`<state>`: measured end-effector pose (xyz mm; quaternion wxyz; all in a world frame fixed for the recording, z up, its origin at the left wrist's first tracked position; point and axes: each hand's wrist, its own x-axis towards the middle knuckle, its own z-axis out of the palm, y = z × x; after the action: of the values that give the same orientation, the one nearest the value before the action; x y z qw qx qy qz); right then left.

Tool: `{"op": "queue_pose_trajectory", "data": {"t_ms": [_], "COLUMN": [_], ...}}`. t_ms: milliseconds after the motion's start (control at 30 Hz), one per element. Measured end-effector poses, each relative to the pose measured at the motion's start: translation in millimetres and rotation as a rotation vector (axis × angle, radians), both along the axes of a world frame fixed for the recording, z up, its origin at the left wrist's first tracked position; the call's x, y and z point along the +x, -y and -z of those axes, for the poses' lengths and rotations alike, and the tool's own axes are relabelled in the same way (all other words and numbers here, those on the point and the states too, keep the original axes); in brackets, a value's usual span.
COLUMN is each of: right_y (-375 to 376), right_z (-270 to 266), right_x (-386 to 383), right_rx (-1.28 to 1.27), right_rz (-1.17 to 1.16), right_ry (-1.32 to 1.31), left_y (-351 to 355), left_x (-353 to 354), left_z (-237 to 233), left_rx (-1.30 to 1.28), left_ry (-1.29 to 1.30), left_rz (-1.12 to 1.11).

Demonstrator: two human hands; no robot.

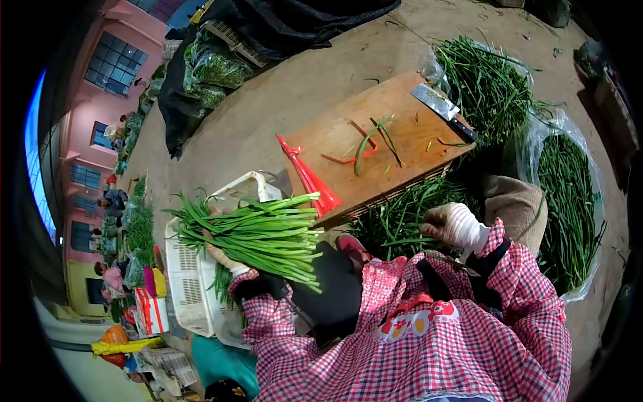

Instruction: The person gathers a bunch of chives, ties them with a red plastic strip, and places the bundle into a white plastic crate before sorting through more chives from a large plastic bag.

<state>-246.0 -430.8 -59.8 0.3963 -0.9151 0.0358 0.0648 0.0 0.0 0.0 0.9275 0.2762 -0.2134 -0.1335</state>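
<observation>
A thick bunch of green chives [268,234] lies across my left hand [218,253], pale cut ends to the right and leaf tips to the left. The leaves cover most of that hand, which is closed around the bunch. Below the bunch is a white plastic crate [189,285]. My right hand [445,224], its wrist wrapped in white, hovers low over a loose heap of chives [395,224]. Its fingers are bent together, and a thin chive leaf runs out from the fingertips to the left.
A wooden board [375,134] bears a cleaver [435,102], red plastic strips [308,175] and leaf scraps. Beyond it sits a chive pile [485,87]; at right stands a clear bag of chives [566,201]. Bagged greens [214,63] lie under black cloth. Several people are in the background.
</observation>
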Motion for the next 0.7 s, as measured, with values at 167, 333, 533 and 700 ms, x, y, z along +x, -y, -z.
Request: {"op": "queue_pose_trajectory", "data": {"t_ms": [167,333,533,700], "right_y": [5,9,32,42], "right_z": [23,48,79,110], "right_x": [53,142,206,168], "right_rx": [-0.028,0.007,-0.311,-0.156], "right_rz": [0.162,0.295,0.375,0.300], "right_ry": [0.304,0.245,-0.134,-0.084], "left_y": [33,34,48,28], "left_x": [-13,16,16,22], "left_z": [9,47,63,58], "left_rx": [-0.106,-0.134,-0.282,0.775], "left_ry": [-0.126,-0.310,-0.218,0.356], "left_rz": [-0.078,-0.124,-0.079,-0.623]}}
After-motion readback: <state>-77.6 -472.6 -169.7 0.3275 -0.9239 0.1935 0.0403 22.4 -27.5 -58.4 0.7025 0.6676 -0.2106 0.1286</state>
